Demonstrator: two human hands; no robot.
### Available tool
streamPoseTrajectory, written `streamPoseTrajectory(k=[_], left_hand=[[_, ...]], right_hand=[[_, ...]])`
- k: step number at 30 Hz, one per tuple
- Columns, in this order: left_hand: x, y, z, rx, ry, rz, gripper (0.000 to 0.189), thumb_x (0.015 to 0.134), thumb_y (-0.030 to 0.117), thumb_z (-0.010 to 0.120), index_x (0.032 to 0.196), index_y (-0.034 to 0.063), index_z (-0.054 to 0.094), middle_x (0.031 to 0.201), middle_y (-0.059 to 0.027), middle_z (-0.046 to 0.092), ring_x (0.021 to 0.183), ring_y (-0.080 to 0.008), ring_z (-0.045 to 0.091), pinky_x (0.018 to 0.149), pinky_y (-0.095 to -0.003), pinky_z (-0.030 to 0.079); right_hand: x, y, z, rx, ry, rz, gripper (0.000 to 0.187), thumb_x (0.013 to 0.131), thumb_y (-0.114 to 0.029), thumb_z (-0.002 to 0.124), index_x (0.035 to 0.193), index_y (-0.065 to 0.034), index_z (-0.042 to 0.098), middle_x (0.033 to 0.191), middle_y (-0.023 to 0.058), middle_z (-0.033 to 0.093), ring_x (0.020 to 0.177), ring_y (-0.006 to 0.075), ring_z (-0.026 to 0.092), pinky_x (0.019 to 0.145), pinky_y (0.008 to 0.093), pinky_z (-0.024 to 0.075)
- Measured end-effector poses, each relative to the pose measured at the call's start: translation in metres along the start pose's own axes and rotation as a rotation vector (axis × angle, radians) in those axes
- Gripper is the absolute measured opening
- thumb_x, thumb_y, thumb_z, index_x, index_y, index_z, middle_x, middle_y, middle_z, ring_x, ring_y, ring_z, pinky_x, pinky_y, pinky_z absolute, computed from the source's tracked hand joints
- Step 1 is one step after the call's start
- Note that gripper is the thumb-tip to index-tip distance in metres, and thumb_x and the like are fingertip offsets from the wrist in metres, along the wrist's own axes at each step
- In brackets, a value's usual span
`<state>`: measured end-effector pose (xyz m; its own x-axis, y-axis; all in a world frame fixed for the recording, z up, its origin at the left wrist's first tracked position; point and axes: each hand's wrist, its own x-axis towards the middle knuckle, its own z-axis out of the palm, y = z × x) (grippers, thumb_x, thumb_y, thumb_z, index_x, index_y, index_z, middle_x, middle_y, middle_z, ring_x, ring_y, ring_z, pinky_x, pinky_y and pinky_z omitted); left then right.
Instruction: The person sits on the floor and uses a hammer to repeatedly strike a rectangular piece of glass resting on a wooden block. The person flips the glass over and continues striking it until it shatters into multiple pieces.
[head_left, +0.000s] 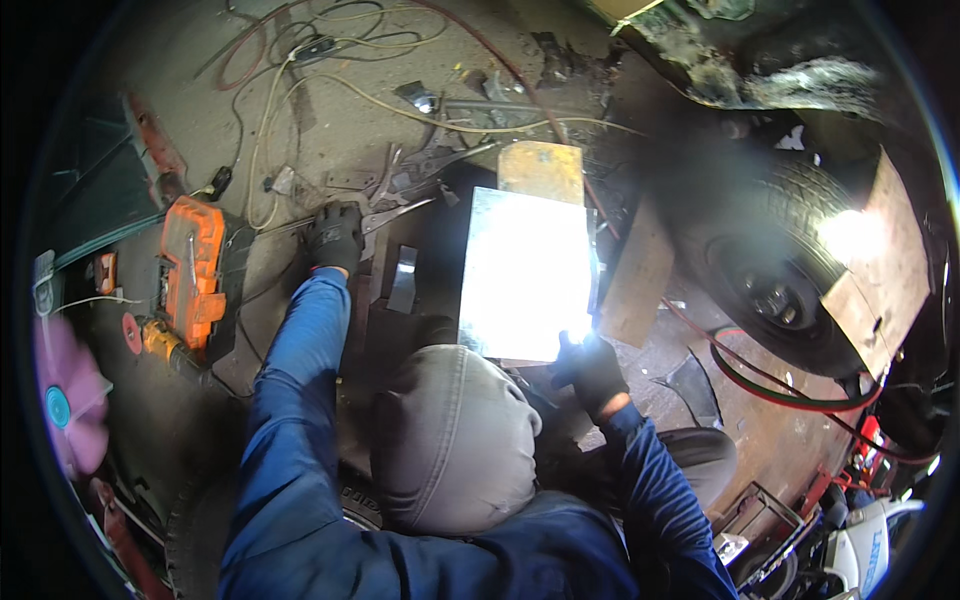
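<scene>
My left hand (335, 234), in a dark glove, lies over a cluster of metal tools on the floor. Locking pliers (394, 215) extend from beside its fingers; whether it grips any of them is hidden. At the lower right corner of a flat, shiny metal sheet (525, 274), my right hand (592, 371), gloved too, holds the edge. Strong glare whitens most of the sheet and blurs the fingertips. Beyond its far edge shows a worn yellowish plate (540, 171). Left of the sheet is a small metal strip (403, 279).
An orange tool case (193, 262) and a yellow angle grinder (169, 341) lie at left, near a purple fan (69, 397). A vehicle wheel (780, 277) with cardboard (885, 277) against it stands at right. Red hose (795, 401) and pale cable (390, 109) cross the floor.
</scene>
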<state>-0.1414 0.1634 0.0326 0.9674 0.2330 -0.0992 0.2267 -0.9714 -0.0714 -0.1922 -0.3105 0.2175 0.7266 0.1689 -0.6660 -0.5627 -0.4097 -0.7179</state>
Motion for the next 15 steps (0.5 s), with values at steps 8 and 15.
streamPoseTrajectory(k=[8,15], left_hand=[[0.052,0.021,-0.006,-0.301,-0.018,0.246,0.036,0.092,0.032,0.074,0.122,0.0117,0.072,0.121,-0.0144,0.067,0.114,-0.0401,0.064,0.096,-0.0548,0.053],[0.118,0.087,-0.011,-0.279,-0.055,0.104,0.077,0.089,0.043,0.079,0.155,0.0105,0.055,0.155,-0.0199,0.056,0.141,-0.0454,0.053,0.118,-0.054,0.044]], right_hand=[[-0.002,0.0,-0.002,0.089,0.022,0.112,0.04,0.11,-0.043,0.065,0.11,-0.0026,0.066,0.082,0.0075,0.072,0.068,0.0144,0.068,0.064,0.0307,0.0543],[-0.005,-0.009,-0.001,0.048,0.06,0.13,0.041,0.109,-0.044,0.067,0.106,-0.003,0.067,0.083,0.0053,0.071,0.073,0.0113,0.065,0.066,0.0313,0.0534]])
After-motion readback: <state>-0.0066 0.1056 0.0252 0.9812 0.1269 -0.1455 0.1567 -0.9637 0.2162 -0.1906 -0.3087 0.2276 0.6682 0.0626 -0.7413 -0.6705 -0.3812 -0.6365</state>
